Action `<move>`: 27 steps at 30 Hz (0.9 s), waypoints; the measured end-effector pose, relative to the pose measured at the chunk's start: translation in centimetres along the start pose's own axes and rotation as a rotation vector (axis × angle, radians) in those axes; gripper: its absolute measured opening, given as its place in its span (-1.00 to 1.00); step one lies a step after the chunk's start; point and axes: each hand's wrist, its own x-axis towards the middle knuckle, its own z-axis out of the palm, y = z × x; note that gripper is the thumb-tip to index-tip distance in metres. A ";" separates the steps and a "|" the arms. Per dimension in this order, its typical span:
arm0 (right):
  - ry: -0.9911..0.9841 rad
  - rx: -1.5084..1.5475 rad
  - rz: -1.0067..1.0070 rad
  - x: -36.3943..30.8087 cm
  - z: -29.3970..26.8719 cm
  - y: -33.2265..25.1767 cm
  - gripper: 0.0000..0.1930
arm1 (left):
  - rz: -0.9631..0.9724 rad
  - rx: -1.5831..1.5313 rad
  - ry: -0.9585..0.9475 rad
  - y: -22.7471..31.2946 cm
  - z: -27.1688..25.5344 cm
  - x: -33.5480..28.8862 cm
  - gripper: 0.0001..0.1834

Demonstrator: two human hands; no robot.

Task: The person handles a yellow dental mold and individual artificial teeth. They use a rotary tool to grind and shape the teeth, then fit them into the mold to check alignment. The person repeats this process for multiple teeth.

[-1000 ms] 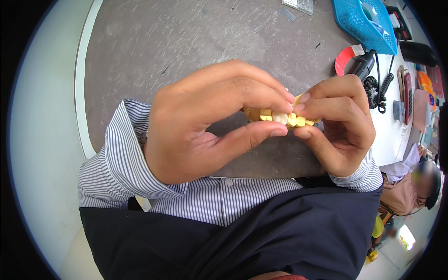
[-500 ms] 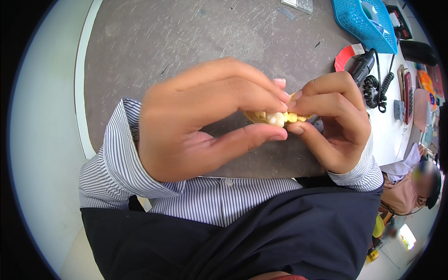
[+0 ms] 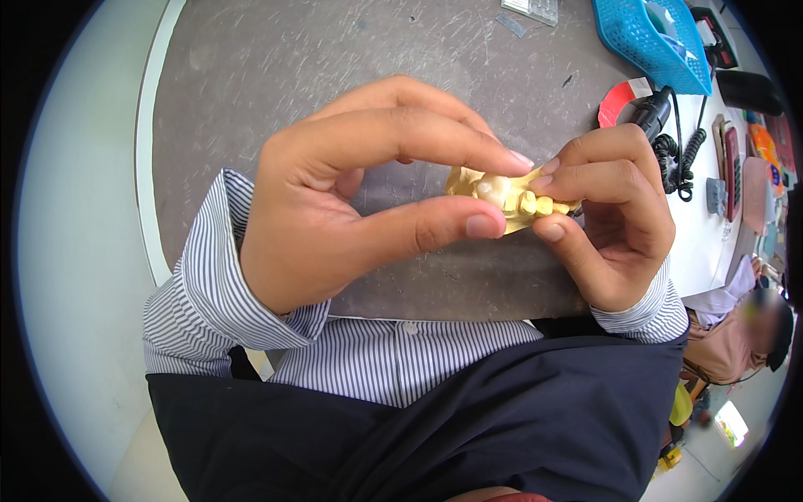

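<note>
A yellow dental model (image 3: pixel 519 219) with a row of teeth is held over the table, between my two hands. A whitish tooth crown (image 3: pixel 493 189) sits on its left part, glossier and paler than the teeth beside it. My right hand (image 3: pixel 615 205) pinches the model's right end, thumb below and fingertips above. My left hand (image 3: pixel 360 188) curves around the left part, its thumb tip at the lower edge near the crown and its index fingertip at the upper edge. How firmly the left fingers press cannot be seen.
Beneath lies a scratched grey-brown tabletop (image 3: pixel 351 50). At the far right stand a blue perforated basket (image 3: pixel 636 46), a red strip (image 3: pixel 617 102) and a black handpiece (image 3: pixel 652 115) with a coiled cord (image 3: pixel 687 167). A clear plastic box (image 3: pixel 535 10) lies at the back. Another person (image 3: pixel 736 326) sits at right.
My left fingers have spread wider apart and moved slightly back from the crown. The dental model has tilted, so more of its teeth and base show. The right hand keeps its pinch.
</note>
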 end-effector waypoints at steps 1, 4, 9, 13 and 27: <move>0.001 0.011 0.013 0.0 0.0 -0.1 -0.79 | 0.007 0.007 -0.009 -0.1 -0.1 0.0 -0.67; 0.010 0.017 0.014 0.0 0.1 0.0 -0.79 | 0.002 -0.012 -0.008 -0.1 -0.1 0.0 -0.66; 0.026 0.044 0.046 0.0 0.1 -0.1 -0.79 | -0.080 -0.157 0.028 -0.1 -0.1 -0.1 -0.64; 0.044 0.098 0.089 0.1 0.3 -0.1 -0.80 | -0.389 -0.526 0.243 0.3 0.3 0.0 -0.58; 0.063 0.145 0.143 0.1 0.2 0.0 -0.83 | -0.355 -0.508 0.399 0.5 -0.5 0.8 -0.60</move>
